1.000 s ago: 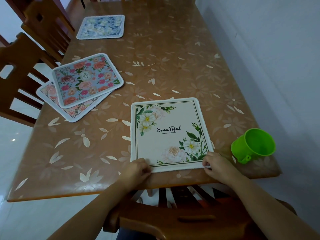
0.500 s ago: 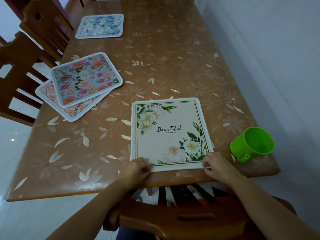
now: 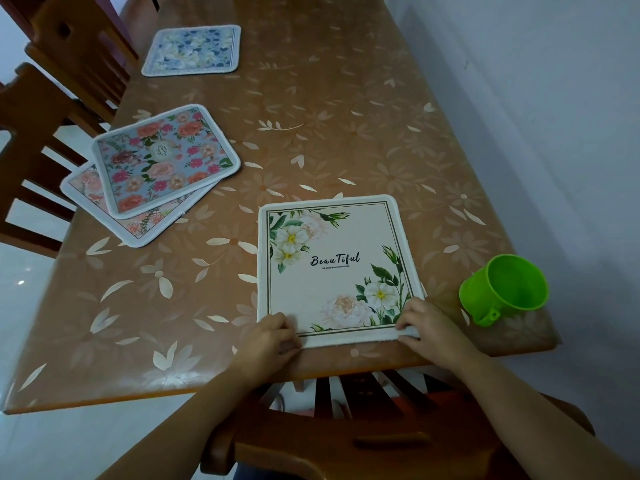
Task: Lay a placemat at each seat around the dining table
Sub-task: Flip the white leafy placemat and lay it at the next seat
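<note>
- The cream placemat [image 3: 332, 268] lies at the near edge of the bench [image 3: 346, 116], in front of a wooden chair [image 3: 346, 445].
- The left hand [image 3: 268, 336] pinches its near left corner with curled fingers.
- The right hand [image 3: 429, 327] pinches the near right corner, slightly lifted.
- A green cup [image 3: 505, 289] stands near its right edge.
- A blue floral placemat [image 3: 166, 161] overlaps a pink placemat [image 3: 138, 230] at the left; a pale blue placemat [image 3: 192, 50] lies farther back.

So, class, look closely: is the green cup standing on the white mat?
No, the cup sits on the bare table to the right of the white mat, clear of its edge.
</note>
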`<action>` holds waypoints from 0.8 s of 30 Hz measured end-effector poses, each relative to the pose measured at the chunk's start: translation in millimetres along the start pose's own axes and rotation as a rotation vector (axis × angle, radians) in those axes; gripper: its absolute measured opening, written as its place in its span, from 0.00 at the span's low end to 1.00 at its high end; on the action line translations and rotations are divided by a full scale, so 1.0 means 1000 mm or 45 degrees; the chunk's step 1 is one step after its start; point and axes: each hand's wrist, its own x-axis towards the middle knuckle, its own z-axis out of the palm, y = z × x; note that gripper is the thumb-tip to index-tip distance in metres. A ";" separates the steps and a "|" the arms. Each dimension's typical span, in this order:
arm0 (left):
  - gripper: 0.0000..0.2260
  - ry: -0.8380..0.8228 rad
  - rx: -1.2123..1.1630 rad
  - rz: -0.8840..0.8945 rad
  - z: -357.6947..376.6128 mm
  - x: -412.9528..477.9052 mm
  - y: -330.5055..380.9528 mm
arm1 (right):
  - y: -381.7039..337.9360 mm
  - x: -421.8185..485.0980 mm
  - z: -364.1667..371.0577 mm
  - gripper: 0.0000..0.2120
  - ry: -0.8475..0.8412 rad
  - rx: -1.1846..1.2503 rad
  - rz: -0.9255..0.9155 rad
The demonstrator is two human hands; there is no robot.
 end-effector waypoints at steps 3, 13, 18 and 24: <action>0.09 -0.009 0.040 0.054 0.003 0.004 -0.004 | -0.002 0.007 0.006 0.18 -0.011 -0.193 -0.061; 0.28 -0.317 0.448 0.081 0.024 0.046 -0.011 | -0.010 0.051 0.032 0.42 -0.154 -0.467 -0.179; 0.30 -0.224 0.480 -0.033 0.028 0.086 -0.021 | -0.010 0.086 0.029 0.39 -0.076 -0.477 -0.253; 0.29 -0.144 0.466 -0.112 0.023 0.145 -0.041 | -0.003 0.147 0.018 0.37 0.034 -0.449 -0.290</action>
